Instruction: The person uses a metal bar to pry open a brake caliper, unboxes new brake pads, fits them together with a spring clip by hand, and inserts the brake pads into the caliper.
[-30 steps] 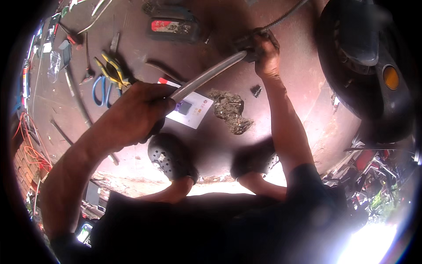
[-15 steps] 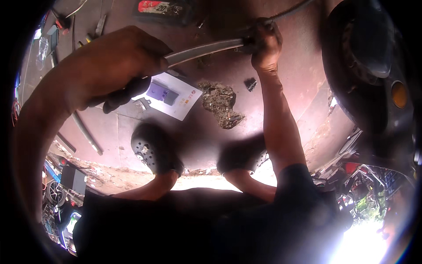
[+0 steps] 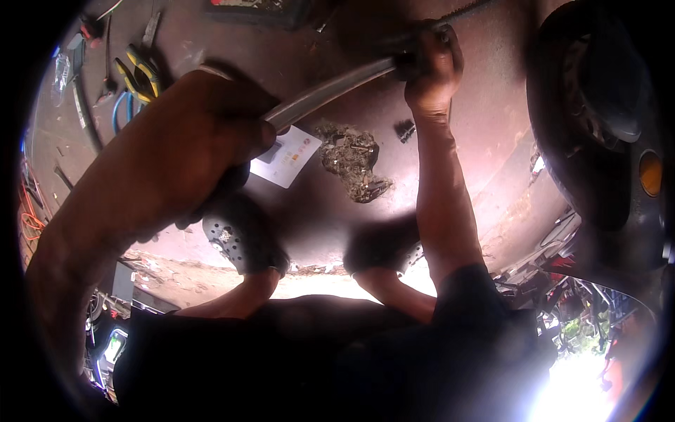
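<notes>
My left hand [image 3: 197,133] is closed round the near end of a long, curved grey strip [image 3: 330,88], which slants up to the right. My right hand [image 3: 432,77] grips its far end at a dark piece, where a dark ribbed cable [image 3: 464,10] runs off toward the top right. Beneath the strip lie a white card package [image 3: 290,163] with a partly hidden dark item on it, a clump of dirty debris [image 3: 351,158] and a small black piece [image 3: 404,130].
Yellow-handled pliers [image 3: 140,74], blue-handled scissors [image 3: 123,112] and several tools lie left. A black-cased item [image 3: 256,13] sits at the top. A dark vehicle body with an orange reflector [image 3: 650,172] fills the right. My feet in dark clogs [image 3: 239,239] are below, orange cords [image 3: 31,221] far left.
Both hands have moved upward in the view, still holding the strip. My left hand swung up and left, then came partly back down and right. The strip lies at a shallower slant than at first.
</notes>
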`<state>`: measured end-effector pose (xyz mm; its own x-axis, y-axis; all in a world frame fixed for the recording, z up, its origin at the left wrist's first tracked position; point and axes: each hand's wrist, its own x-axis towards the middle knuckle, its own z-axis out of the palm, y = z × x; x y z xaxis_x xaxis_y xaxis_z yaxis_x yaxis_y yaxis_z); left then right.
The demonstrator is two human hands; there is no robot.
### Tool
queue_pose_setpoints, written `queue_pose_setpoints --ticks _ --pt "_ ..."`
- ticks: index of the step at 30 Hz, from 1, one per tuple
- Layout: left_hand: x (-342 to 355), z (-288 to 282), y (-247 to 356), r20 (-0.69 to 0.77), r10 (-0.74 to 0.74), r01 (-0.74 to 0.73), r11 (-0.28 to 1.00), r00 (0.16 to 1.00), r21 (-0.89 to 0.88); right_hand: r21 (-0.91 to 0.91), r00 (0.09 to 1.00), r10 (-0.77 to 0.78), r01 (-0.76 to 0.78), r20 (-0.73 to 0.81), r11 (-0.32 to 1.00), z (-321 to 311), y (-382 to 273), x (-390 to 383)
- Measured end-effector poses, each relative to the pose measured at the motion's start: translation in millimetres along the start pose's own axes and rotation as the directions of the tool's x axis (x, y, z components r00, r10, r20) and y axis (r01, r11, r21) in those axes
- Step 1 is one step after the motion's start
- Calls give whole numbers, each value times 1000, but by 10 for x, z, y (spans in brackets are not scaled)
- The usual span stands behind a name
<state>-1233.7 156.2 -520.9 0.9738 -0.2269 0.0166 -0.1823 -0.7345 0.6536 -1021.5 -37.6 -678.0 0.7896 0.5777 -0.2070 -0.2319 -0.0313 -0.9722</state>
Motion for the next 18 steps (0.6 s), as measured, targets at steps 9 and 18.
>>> queue_pose_setpoints --ticks 9,18 --pt "356 -137 213 616 -713 912 79 335 -403 -52 998 -37 34 -53 998 43 -213 -38" --pt "172 -51 327 557 -751 861 30 355 -508 -31 993 -85 82 -85 996 151 -141 -79"
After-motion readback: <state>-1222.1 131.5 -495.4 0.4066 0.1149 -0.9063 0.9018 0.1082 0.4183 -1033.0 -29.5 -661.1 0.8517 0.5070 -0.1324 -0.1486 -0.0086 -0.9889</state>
